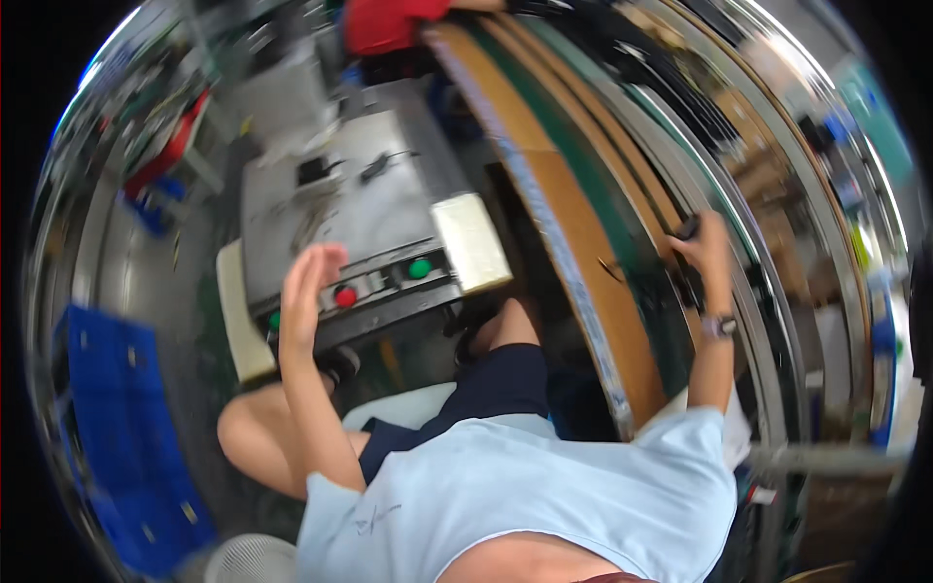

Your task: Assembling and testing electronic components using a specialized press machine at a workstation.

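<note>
My left hand (311, 287) is raised over the front edge of a grey metal machine table (379, 146), near its red push button (345, 296). Its fingers are stretched out and nothing shows in them. Out to the right, my right hand (711, 248) reaches over a conveyor line, thumb and fingers around a small black piece (688, 228). Blur hides what kind of piece it is. On the machine table lie a small black block (313, 172) and a dark cable-like part (377, 167). A green button (419, 268) sits at the table's right front.
A long brown ledge (554, 204) runs beside the green conveyor belt (593, 189). Pale box-like covers (470, 243) flank the machine table. A blue folding crate or panel (126, 428) stands at left. Beyond the table is a person in red (389, 24).
</note>
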A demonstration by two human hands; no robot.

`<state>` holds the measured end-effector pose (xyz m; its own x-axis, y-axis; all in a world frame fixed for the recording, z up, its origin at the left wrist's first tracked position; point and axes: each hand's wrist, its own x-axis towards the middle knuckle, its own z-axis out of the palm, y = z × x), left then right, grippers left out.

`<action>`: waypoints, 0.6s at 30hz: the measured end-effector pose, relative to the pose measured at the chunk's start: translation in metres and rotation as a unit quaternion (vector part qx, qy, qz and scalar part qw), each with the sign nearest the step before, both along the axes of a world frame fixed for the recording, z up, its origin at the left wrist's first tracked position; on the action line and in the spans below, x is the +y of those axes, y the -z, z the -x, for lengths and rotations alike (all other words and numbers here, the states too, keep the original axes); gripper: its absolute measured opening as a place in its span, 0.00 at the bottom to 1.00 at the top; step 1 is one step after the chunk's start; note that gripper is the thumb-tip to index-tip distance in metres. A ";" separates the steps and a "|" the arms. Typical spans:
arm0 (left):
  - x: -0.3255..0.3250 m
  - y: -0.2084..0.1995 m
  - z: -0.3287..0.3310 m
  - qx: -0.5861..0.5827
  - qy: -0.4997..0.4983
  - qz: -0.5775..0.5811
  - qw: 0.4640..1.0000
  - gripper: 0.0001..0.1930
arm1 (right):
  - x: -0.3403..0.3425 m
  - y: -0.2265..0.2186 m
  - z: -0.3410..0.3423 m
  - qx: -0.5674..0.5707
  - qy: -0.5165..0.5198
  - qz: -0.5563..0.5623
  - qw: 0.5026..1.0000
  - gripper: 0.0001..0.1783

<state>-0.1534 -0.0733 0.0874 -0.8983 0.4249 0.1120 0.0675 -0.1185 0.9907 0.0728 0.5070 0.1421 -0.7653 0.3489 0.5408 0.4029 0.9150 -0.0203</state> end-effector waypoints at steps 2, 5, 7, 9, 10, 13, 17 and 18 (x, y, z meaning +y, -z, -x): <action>-0.024 0.024 0.047 0.056 -0.199 -0.005 0.978 0.11 | -0.040 -0.059 0.019 0.087 -0.074 -0.072 0.991 0.36; -0.031 0.050 0.125 0.148 -0.364 0.132 0.910 0.17 | -0.094 -0.135 0.041 0.196 -0.237 0.249 0.918 0.34; -0.015 0.052 0.159 0.219 -0.294 0.077 0.927 0.28 | -0.116 -0.160 0.059 0.199 -0.286 0.261 0.900 0.36; -0.020 0.069 0.196 0.325 -0.213 0.180 0.904 0.41 | -0.144 -0.172 0.083 0.206 -0.328 0.258 0.885 0.37; -0.040 0.082 0.207 0.405 -0.218 0.290 0.839 0.44 | -0.156 -0.166 0.106 0.206 -0.345 0.255 0.880 0.36; -0.016 0.032 0.190 0.166 -0.140 0.105 0.970 0.42 | -0.167 -0.133 0.152 0.134 -0.350 0.271 0.886 0.29; -0.044 0.022 0.183 0.106 -0.033 -0.077 0.991 0.41 | -0.226 -0.053 0.241 0.036 -0.407 0.348 0.844 0.25; -0.056 0.023 0.163 0.027 0.021 -0.135 0.990 0.41 | -0.249 -0.036 0.261 -0.050 -0.392 0.422 0.816 0.28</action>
<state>-0.3168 -0.1291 0.0645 -0.8696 0.4103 0.2745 0.1093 -0.3823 0.9175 -0.1880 0.2577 0.1784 -0.9576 -0.0535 0.2831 -0.2623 0.5687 -0.7796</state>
